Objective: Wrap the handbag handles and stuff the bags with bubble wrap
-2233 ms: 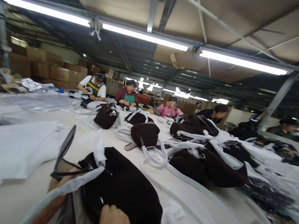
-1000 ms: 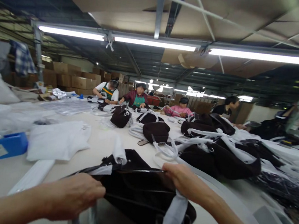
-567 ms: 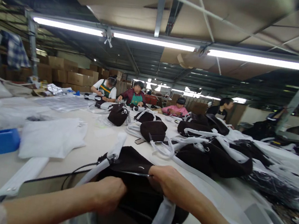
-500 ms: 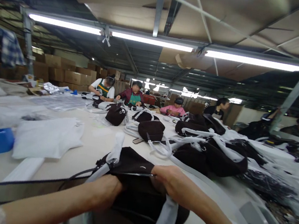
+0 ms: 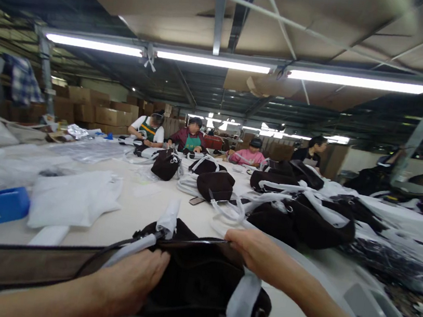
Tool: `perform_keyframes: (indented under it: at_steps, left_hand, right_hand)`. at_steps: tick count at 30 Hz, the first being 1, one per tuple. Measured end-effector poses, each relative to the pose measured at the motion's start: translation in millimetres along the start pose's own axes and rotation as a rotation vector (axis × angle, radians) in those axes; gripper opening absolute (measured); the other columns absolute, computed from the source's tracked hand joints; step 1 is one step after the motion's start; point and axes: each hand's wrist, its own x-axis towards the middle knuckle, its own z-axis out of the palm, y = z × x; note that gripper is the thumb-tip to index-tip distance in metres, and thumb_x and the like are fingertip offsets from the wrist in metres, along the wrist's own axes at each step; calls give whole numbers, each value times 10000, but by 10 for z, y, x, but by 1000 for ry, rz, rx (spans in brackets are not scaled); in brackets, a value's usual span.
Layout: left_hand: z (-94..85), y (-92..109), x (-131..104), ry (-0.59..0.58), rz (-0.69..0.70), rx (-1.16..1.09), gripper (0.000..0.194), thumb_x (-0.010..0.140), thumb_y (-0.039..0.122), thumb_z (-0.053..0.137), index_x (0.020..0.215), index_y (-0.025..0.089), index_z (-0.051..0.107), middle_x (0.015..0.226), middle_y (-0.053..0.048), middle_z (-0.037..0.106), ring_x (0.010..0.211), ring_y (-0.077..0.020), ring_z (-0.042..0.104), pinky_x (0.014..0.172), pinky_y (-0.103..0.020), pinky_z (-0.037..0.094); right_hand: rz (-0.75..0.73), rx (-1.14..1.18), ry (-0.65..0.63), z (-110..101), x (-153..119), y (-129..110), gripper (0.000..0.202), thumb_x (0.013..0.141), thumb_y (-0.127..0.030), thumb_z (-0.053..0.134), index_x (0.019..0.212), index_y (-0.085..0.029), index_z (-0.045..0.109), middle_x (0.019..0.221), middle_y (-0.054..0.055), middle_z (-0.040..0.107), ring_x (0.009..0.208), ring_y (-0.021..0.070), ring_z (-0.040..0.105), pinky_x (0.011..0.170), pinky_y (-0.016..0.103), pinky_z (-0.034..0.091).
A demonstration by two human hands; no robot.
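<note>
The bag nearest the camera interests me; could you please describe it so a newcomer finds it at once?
On the white table, look to the bottom centre of the picture. There the left hand and right hand grip a dark bag with a white-wrapped strap at its right end. Unlike the dark bags behind it, its zip-edged mouth gapes between the hands.

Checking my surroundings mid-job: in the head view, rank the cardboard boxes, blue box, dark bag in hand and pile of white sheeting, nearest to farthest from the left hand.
1. Dark bag: at the left hand, touching.
2. White sheeting: ahead, to its left.
3. Blue box: farther left.
4. Cardboard boxes: background, beyond the table.
</note>
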Motion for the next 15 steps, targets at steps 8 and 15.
perform_keyframes:
  at_steps: [8, 15]
  left_hand:
    - [-526, 317, 175, -21, -174, -45, 1194, 645, 389, 840, 1542, 54, 128, 1230, -254, 603, 1063, -373, 632, 925, -460, 519]
    - [-651, 384, 184, -69, -178, -27, 1095, 635, 368, 872, 1503, 47, 286, 1163, -236, 646, 1047, -363, 644, 921, -438, 521]
  right_hand:
    - [-141, -214, 92, 177, -293, -881, 260, 829, -8, 506, 966, -166, 661, 1052, 146, 694, 932, 282, 671, 705, 321, 487]
    - [15, -37, -204, 612, 9, -632, 183, 749, 20, 632, 871, -74, 731, 879, 173, 746, 857, 282, 720, 696, 305, 532]
